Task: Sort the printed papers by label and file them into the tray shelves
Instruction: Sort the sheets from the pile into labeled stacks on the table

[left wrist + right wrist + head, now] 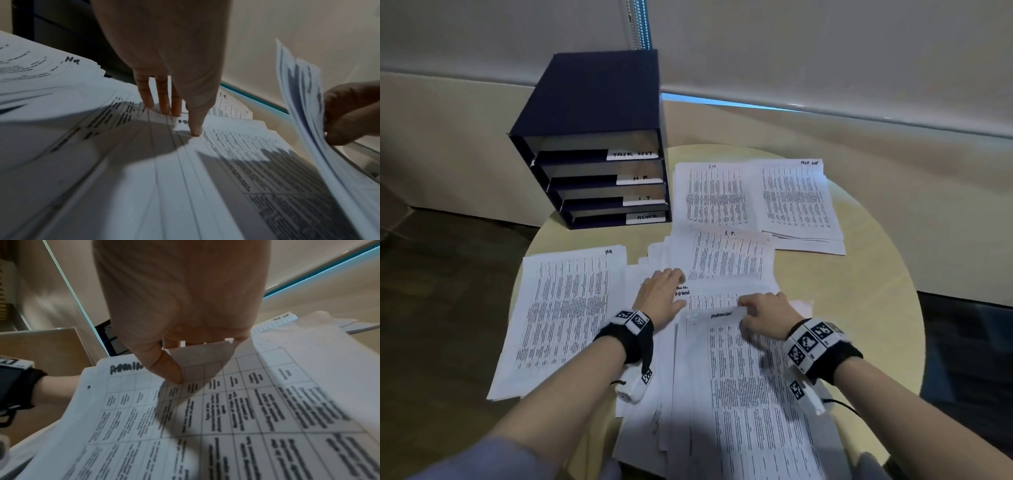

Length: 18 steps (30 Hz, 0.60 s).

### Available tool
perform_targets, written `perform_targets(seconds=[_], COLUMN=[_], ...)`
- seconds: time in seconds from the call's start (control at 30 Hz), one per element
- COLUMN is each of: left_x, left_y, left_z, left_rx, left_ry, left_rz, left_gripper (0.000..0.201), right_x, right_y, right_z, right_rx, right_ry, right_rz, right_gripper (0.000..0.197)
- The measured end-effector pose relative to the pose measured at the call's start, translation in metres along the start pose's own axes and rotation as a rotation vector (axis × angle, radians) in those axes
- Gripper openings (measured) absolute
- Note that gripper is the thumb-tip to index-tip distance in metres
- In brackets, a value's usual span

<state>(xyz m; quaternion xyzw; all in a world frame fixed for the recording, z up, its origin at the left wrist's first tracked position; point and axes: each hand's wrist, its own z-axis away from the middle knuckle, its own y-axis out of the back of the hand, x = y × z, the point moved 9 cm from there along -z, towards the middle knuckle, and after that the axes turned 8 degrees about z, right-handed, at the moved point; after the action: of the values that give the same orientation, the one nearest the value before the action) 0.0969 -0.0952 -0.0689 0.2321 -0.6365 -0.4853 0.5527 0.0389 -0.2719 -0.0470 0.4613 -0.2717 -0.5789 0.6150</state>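
Note:
A dark blue tray shelf unit (599,144) stands at the table's back left, its shelves tagged TASK LIST, H.R, I.T and ADMIN. Sorted piles lie around: HR (565,318) at left, I.T (714,195) and TASK LIST (799,202) at the back. A loose unsorted pile (726,260) fills the middle. My left hand (662,294) rests flat, fingers straight, on a sheet marked ADMIN (236,146). My right hand (760,313) pinches the top edge of a lifted bundle of ADMIN sheets (205,410) between thumb and fingers.
The round light wooden table (876,291) has bare surface at the right. A beige wall and a blue-lit strip (739,104) run behind it. Dark floor (431,308) surrounds the table.

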Motion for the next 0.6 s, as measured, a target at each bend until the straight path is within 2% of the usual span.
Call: perform_targets(seconds=[0.1,0.33,0.43,0.5,0.6], left_x=[-0.003,-0.014,-0.01,-0.006,0.009], left_y=[-0.003,-0.015,-0.008,-0.001,0.012], left_z=[-0.002,-0.012,-0.014,-0.013,-0.007], left_rx=[-0.029,-0.202,-0.168,-0.128,-0.098], left_ry=[0.011,0.061,0.042,0.019,-0.091], left_rz=[0.013,0.029,0.037,0.07,0.062], left_gripper=[0.027,0.024,0.013,0.013,0.017], right_x=[-0.001,-0.005,-0.007,-0.009,-0.013], right_y=[-0.004,-0.008,-0.009,-0.009,-0.001], right_z=[-0.001,-0.002,-0.001,0.0,0.005], right_rx=[0.001,-0.011,-0.008,0.001,0.136], right_ry=[0.003,-0.012,-0.009,0.002,0.051], right_rz=[-0.002,-0.013,0.01,-0.004,0.028], right_gripper=[0.009,0.013,0.01,0.004,0.007])
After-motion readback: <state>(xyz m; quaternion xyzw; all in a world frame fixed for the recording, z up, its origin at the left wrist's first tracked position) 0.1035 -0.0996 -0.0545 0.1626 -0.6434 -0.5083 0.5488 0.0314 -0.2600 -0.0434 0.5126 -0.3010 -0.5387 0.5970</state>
